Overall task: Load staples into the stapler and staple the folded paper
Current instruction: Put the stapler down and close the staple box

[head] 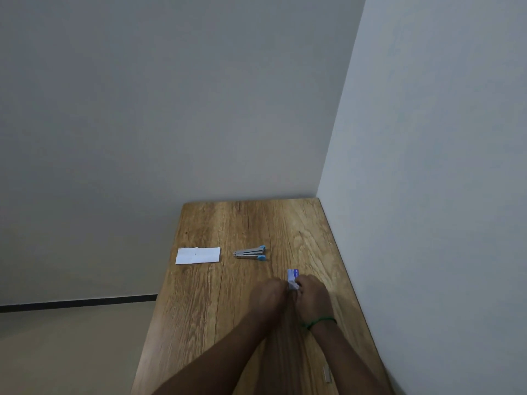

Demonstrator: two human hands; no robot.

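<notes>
Both hands, left hand (269, 292) and right hand (312, 295), grip a staple box (293, 277); stapler (250, 253) and paper (198, 255) lie beyond on the wooden counter (228, 309) in a wall corner.

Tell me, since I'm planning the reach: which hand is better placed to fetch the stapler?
Left, probably. The stapler lies ahead-left of both hands; the left hand sits nearer, while the right hand grips the staple box.

Staple box (293, 277) half hidden behind hands (293, 295).
</notes>
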